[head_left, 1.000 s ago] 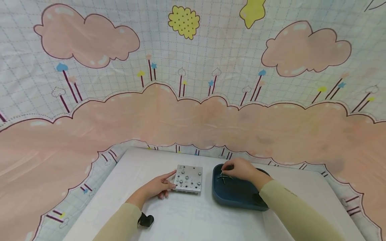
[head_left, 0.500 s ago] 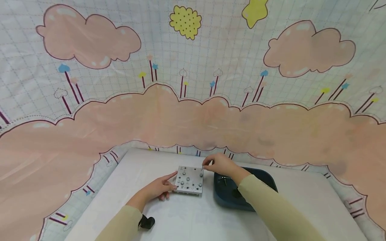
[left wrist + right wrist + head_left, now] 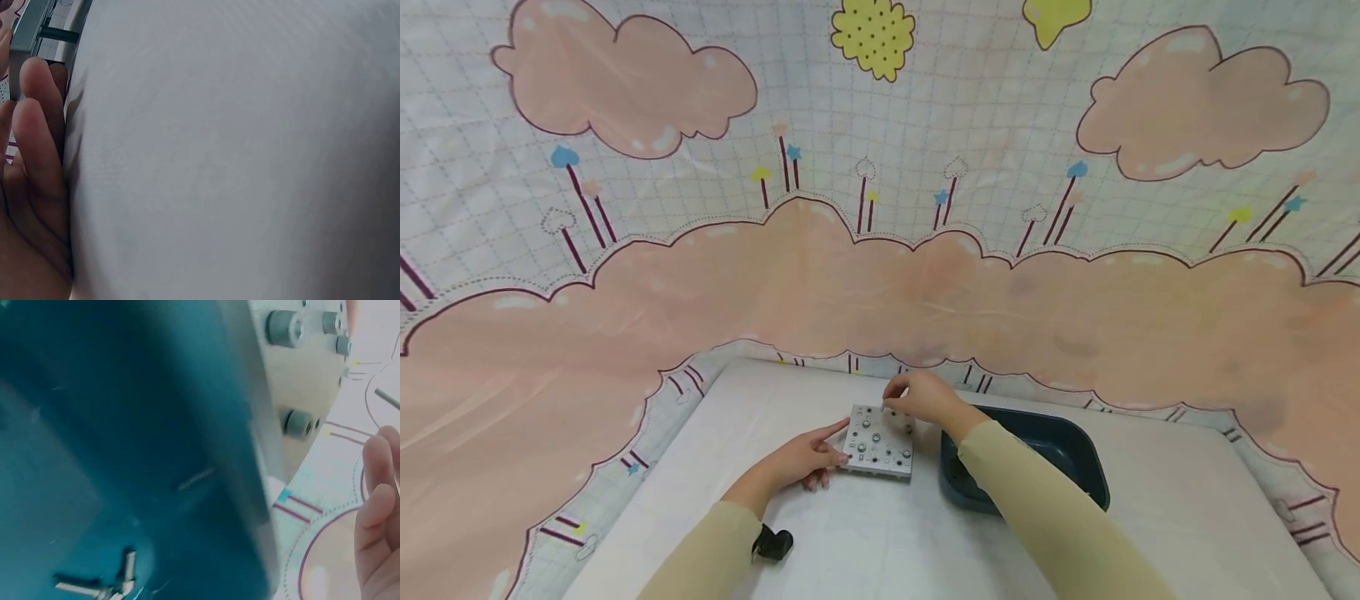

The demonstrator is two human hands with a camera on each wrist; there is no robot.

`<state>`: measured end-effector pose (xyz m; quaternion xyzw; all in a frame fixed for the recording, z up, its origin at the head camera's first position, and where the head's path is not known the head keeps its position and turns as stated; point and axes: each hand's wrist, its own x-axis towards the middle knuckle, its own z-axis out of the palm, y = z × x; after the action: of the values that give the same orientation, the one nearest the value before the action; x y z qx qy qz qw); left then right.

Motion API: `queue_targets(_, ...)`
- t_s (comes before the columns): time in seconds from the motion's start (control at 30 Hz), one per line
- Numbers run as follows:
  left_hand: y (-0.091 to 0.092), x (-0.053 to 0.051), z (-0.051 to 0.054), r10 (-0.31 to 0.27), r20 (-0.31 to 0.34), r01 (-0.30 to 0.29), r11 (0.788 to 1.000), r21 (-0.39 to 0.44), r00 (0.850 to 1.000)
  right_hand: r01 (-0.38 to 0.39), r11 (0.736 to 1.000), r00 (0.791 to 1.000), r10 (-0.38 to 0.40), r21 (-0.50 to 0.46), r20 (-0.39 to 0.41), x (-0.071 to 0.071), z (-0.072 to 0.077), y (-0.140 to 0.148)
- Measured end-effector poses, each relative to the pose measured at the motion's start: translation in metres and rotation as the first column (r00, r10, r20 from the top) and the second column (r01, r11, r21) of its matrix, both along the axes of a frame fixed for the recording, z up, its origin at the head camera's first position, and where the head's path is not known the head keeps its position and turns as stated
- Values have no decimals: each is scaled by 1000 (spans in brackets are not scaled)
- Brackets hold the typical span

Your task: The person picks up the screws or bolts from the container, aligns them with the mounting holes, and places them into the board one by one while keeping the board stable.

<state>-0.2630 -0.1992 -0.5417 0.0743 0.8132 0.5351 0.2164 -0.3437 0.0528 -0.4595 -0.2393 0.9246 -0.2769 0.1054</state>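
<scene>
A square metal plate point(image 3: 886, 464) with several socket-head screws and holes lies on the white table. My left hand point(image 3: 797, 462) grips its left side, index finger along the edge and thumb at the front corner. In the left wrist view, curled fingers point(image 3: 39, 140) sit by the plate's side, and a threaded screw end point(image 3: 61, 34) sticks out beneath it. Over the plate's far edge, my right hand point(image 3: 925, 396) pinches a small screw; its thin shank point(image 3: 387, 398) shows in the right wrist view. Whether the screw touches a hole is hidden.
A dark blue tray point(image 3: 970, 498) stands right of the plate, partly under my right forearm. Loose screws point(image 3: 81, 586) lie inside it. A small black object point(image 3: 775, 543) shows at my left wrist. A patterned cloth point(image 3: 880, 308) hangs behind the table.
My right hand has come out of the tray with a screw and moved left, first to the plate's far right corner, then over its far edge. The left hand keeps its hold.
</scene>
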Motion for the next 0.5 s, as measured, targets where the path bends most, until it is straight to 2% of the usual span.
queue_targets(0.2, 0, -2, -2, -8, 2, 8, 1000, 2, 1000, 29, 1000, 999, -29, 6, -36, -6, -6, -15)
queue_targets(0.4, -2, -2, -6, 1, 13, -1, 1000, 6, 1000, 78, 997, 996, -79, 16, 43, -6, -15, -26)
queue_targets(0.5, -2, -3, -5, 0, 10, -1, 1000, 13, 1000, 96, 995, 994, -97, 20, 53, -5, -16, -30)
